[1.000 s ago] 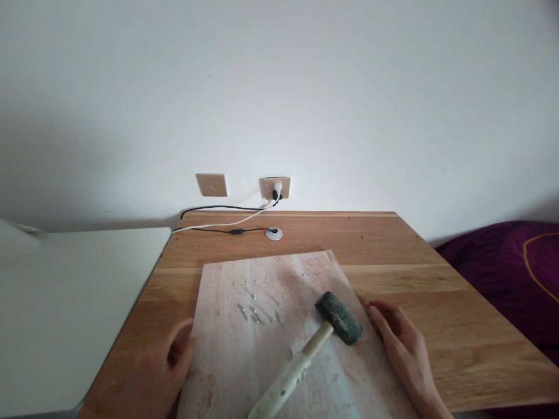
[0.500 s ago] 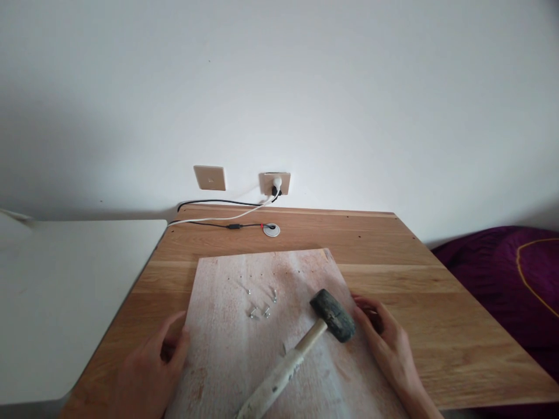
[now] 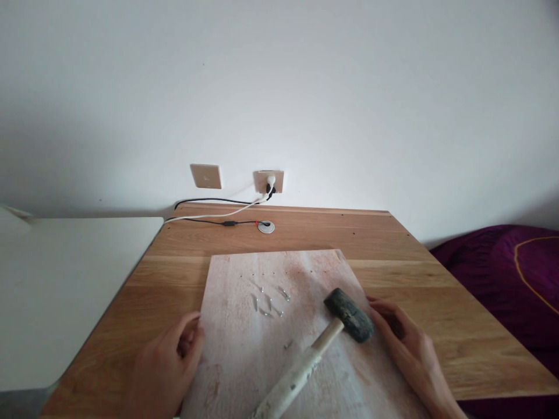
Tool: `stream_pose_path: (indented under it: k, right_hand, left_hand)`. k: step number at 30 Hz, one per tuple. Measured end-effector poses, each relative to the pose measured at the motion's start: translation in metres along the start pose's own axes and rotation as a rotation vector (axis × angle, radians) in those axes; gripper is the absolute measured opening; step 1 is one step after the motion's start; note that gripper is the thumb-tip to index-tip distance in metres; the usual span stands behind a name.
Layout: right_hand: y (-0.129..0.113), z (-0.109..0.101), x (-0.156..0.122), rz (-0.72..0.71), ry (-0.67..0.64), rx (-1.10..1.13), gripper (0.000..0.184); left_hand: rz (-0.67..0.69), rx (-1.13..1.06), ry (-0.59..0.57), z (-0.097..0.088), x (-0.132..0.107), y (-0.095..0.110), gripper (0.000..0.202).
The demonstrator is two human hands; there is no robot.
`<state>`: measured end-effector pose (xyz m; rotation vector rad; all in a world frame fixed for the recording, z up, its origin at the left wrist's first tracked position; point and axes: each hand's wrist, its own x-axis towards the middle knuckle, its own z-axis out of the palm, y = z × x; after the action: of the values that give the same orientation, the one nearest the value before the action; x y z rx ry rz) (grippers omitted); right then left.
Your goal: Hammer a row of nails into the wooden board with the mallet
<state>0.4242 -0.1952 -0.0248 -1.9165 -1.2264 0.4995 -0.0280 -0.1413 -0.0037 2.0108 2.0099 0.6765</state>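
Observation:
A pale, whitewashed wooden board (image 3: pixel 236 349) lies on the desk, with a row of small holes near its far edge. My left hand (image 3: pixel 168 364) grips its left edge, fingers curled. At the right edge, my right hand (image 3: pixel 406 343) holds the board with bent fingers, the tips partly hidden beside it. A mallet (image 3: pixel 349 314) with a dark head and a worn, whitish handle rests diagonally on the board; its handle end runs out of view. Several small shiny metal nails or screws (image 3: pixel 269 304) lie left of the mallet head, too blurred to tell which.
The wooden desk (image 3: pixel 437 314) meets a white wall behind. Black and white cables (image 3: pixel 218 215) run along its back to a wall socket (image 3: pixel 269 182) and a round cable hole (image 3: pixel 266 227). A white table (image 3: pixel 78 291) adjoins on the left; purple fabric (image 3: pixel 489 262) lies right.
The board has shifted to the right across the desk with both hands at its edges. The mallet moved along with it, and the small metal pieces jostled into a slightly different arrangement.

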Motion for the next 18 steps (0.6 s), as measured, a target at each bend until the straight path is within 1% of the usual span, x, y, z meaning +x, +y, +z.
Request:
stream_pose_path:
  k: [4, 7, 9, 12, 14, 15, 17, 18]
  right_hand:
    - [0.009, -0.02, 0.002, 0.045, -0.008, -0.008, 0.048]
    - [0.009, -0.029, 0.002, 0.053, -0.005, -0.029, 0.047]
    - [0.01, -0.034, 0.003, 0.039, 0.014, -0.05, 0.047]
    - [0.013, -0.045, 0.001, 0.003, 0.128, -0.124, 0.049]
    - [0.015, -0.053, -0.006, 0.001, 0.228, -0.171, 0.048]
    - [0.015, -0.056, -0.012, 0.007, 0.252, -0.166, 0.047]
    - [0.011, -0.057, -0.028, 0.002, 0.218, -0.103, 0.044]
    - [0.007, -0.054, -0.038, -0.025, 0.156, -0.054, 0.043]
  left_hand:
    - [0.088, -0.101, 0.035, 0.006, -0.004, 0.02, 0.032]
    - [0.142, -0.098, 0.04, 0.009, -0.004, 0.032, 0.032]
    - [0.183, -0.061, 0.01, 0.009, 0.0, 0.037, 0.032]
    - [0.235, 0.019, -0.039, 0.006, 0.012, 0.043, 0.032]
    - [0.259, 0.019, -0.02, 0.003, 0.023, 0.049, 0.031]
    - [0.28, -0.011, -0.011, 0.003, 0.029, 0.054, 0.029]
    - [0.364, -0.106, -0.036, 0.005, 0.04, 0.067, 0.024]
    - [0.431, -0.157, -0.08, 0.007, 0.046, 0.075, 0.022]
